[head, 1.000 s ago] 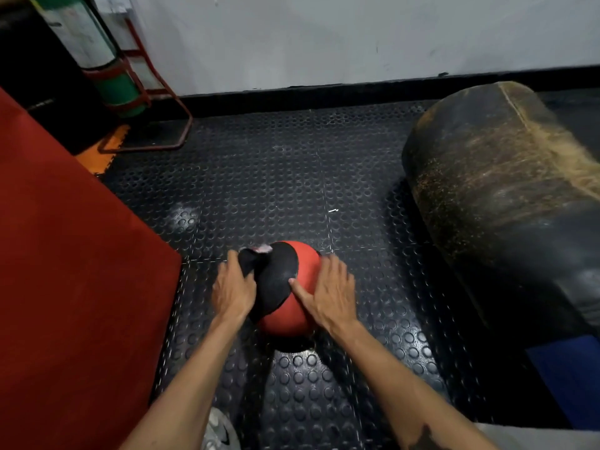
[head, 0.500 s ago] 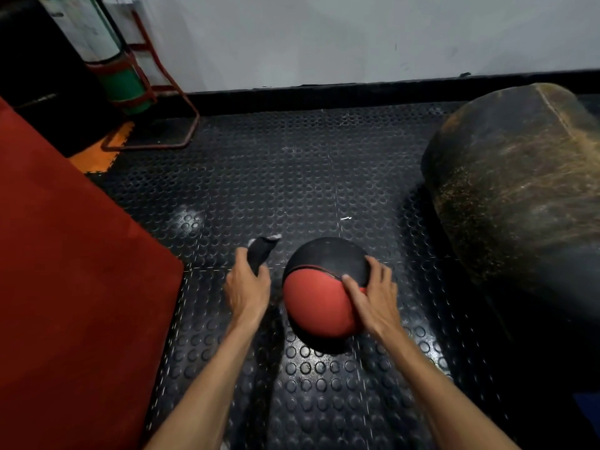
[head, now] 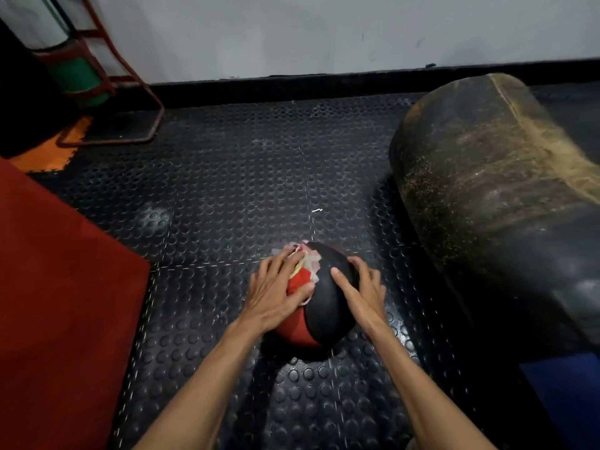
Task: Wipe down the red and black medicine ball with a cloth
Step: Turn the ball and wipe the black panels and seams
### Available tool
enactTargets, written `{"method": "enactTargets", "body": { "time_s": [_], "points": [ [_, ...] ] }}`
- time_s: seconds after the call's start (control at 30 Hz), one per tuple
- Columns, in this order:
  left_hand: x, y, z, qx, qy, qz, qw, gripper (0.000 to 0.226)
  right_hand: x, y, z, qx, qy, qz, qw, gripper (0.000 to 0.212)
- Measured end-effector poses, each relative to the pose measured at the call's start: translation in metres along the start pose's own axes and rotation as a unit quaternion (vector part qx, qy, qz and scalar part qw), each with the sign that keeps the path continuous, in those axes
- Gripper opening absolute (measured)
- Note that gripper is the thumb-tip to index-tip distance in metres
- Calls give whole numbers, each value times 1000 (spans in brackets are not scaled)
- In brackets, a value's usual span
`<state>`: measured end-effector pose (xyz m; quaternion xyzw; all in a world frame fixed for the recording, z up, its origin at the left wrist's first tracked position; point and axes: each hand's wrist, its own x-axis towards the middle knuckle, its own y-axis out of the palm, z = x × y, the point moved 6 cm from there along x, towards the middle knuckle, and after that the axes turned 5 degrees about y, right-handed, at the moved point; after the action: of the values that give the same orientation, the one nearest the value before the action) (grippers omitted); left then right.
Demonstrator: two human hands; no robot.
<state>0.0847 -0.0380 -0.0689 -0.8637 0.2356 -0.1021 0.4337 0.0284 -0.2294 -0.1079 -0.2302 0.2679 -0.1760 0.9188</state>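
The red and black medicine ball (head: 328, 306) sits on the studded black rubber floor (head: 243, 190) just in front of me. My left hand (head: 271, 295) lies on the ball's upper left side. It holds a bunched cloth (head: 300, 279) of red, white and pink between thumb and fingers and presses it against the ball. My right hand (head: 360, 295) rests on the ball's black panel at the right with its fingers spread and holds nothing. Most of the ball's red part is hidden under my left hand.
A large worn black punching bag (head: 493, 196) lies on the floor close to the ball's right. A red mat (head: 58, 287) covers the left side. A green and white cylinder (head: 78, 76) in a red metal stand (head: 152, 125) is at the back left. A blue pad (head: 565, 397) is at lower right.
My left hand, which held the cloth beside the ball, has come onto the ball's upper left with it. The ball has turned, and its black panel now faces up under my right hand.
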Motion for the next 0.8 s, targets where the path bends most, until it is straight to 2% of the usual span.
{"method": "enactTargets", "body": {
  "time_s": [0.07, 0.17, 0.27, 0.4, 0.47, 0.57, 0.67, 0.73, 0.8],
  "points": [
    [-1, 8, 10, 17, -9, 26, 999, 77, 1, -2, 2, 5, -22, 2, 1000, 40],
    [-4, 12, 14, -23, -54, 4, 998, 68, 1, 17, 8, 58, -24, 48, 997, 54],
    [-20, 20, -12, 101, -79, -70, 989, 54, 9, 21, 11, 28, -7, 58, 998, 63],
    [-33, 36, -32, 183, -36, -61, 981, 53, 12, 19, 5, 45, -18, 42, 998, 52],
    [-8, 28, -31, 205, 0, -18, 979, 51, 5, 24, 0, 43, -21, 28, 998, 48],
    [37, 17, -26, 168, -14, 38, 985, 50, 0, 30, 4, 44, -13, 15, 999, 48],
    [28, 19, -35, 180, -14, -31, 983, 50, 1, 30, 11, 29, 8, 15, 999, 50],
    [-8, 26, -42, 186, 38, -73, 979, 50, -1, 29, 12, -4, -8, 17, 1000, 51],
    [-29, 25, -38, 198, 98, -80, 972, 47, -7, 32, 11, -32, -31, 20, 999, 52]
  ]
}}
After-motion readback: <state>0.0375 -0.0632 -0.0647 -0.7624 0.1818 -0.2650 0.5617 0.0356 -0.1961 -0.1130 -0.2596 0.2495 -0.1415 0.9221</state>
